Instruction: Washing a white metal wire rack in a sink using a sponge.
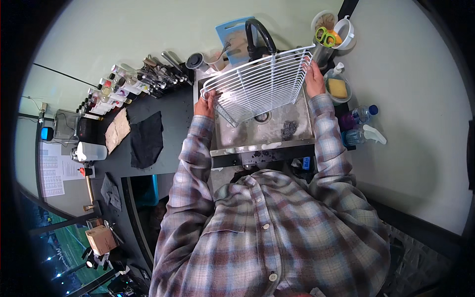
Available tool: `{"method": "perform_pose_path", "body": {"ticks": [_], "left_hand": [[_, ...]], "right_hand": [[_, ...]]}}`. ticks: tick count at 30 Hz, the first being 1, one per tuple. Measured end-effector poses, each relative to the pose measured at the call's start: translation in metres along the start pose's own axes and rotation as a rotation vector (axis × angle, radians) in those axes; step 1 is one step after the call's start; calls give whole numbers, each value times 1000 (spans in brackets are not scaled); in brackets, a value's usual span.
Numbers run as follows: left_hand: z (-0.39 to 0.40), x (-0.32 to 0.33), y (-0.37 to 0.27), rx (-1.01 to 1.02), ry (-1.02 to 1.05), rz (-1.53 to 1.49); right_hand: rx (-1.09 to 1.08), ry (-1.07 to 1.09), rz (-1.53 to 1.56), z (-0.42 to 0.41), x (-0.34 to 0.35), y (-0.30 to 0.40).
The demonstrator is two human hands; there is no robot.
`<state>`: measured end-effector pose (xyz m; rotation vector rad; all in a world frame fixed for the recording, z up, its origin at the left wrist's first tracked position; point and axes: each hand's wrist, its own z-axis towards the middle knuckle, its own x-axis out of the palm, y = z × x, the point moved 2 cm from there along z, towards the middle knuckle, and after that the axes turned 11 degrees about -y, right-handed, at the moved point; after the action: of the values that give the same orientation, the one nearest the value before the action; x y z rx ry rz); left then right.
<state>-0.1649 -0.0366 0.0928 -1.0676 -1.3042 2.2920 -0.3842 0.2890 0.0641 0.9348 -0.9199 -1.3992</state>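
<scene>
A white wire rack [256,83] is held tilted over a stainless steel sink [302,130]. My left hand [205,105] grips its left end, and my right hand [314,80] grips the right end near the top corner. The black faucet [261,35] arches behind the rack's upper edge, which hides its lower part. Below the rack, the sink floor shows a round drain [262,117] and a dark scouring pad [289,130]. White suds lie along the front rim.
Right of the sink stand a yellow sponge [337,88] in a container, a purple-filled bottle [358,114] and a spray bottle [356,137]. Behind are a blue cutting board [235,39] and green-handled scissors [326,36]. Bottles [111,89] and a black cloth [147,141] occupy the left counter.
</scene>
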Motion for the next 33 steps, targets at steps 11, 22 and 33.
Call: {"method": "perform_pose_path", "body": {"ticks": [11, 22, 33], "left_hand": [[-3, -6, 28, 42, -8, 33], [-9, -6, 22, 63, -77, 83], [-5, -2, 24, 85, -71, 45]], "right_hand": [[9, 2, -95, -7, -1, 8], [107, 73, 26, -12, -2, 23], [43, 19, 137, -10, 0, 20]]}}
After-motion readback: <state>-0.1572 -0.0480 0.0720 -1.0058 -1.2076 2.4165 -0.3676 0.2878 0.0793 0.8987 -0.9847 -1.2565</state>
